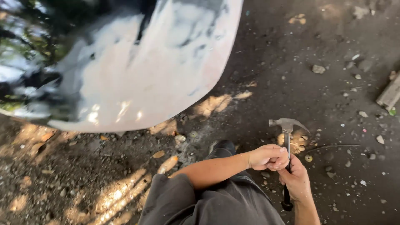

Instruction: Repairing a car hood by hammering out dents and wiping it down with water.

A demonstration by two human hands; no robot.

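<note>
**Hammer gripped in both hands over dirt ground**

Hammer stands nearly upright in front of the person, its claw head at the top and its black grip end showing below the wrist. The right hand is closed around the lower handle. The left hand is curled shut on the shaft just under the head, fingers pinched close to the metal. Both hands touch each other along the handle.

A large glossy body panel, pale with dark reflections, lies tilted on the ground to the left, well apart from the hammer. Below the hands sit grey trousers and a black shoe. Stones and dry leaves litter the ground.

Risk, as I judge it: the left fingers sit so near the head that a slip could pinch or strike them. Loose stones underfoot could shift the stance, and a stray swing toward the panel would dent or scratch it.
</note>
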